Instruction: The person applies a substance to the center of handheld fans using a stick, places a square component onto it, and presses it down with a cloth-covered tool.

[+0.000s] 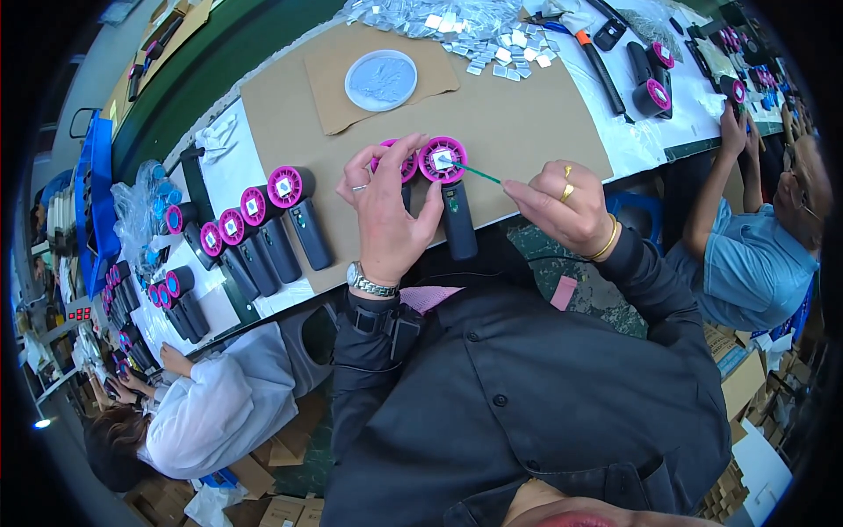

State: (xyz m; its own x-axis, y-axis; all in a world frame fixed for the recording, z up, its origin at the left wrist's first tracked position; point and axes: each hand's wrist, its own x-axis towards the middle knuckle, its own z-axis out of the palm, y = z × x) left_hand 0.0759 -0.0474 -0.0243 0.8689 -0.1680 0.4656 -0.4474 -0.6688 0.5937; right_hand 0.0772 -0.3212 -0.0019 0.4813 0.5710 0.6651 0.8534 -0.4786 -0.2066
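Note:
A handheld fan (458,220) with a round pink head and dark grey handle lies in front of me, a white square at its centre. My right hand (562,206) pinches a thin green stick (479,172), whose tip meets that square. My left hand (391,206) is open with fingers curved and apart, its thumb beside the fan's handle; I cannot tell if it touches. Behind this hand, a second pink-headed fan (406,165) is partly hidden. Farther off, a white dish (380,80) of pale paste sits on a piece of cardboard (329,101).
Left of me stands a row of similar fans (307,233). Small silvery squares (505,57) are heaped at the far edge of the brown board (544,114). An orange-and-black tool (601,75) lies at right. People work on both sides, one in white (224,400), another in blue (742,263).

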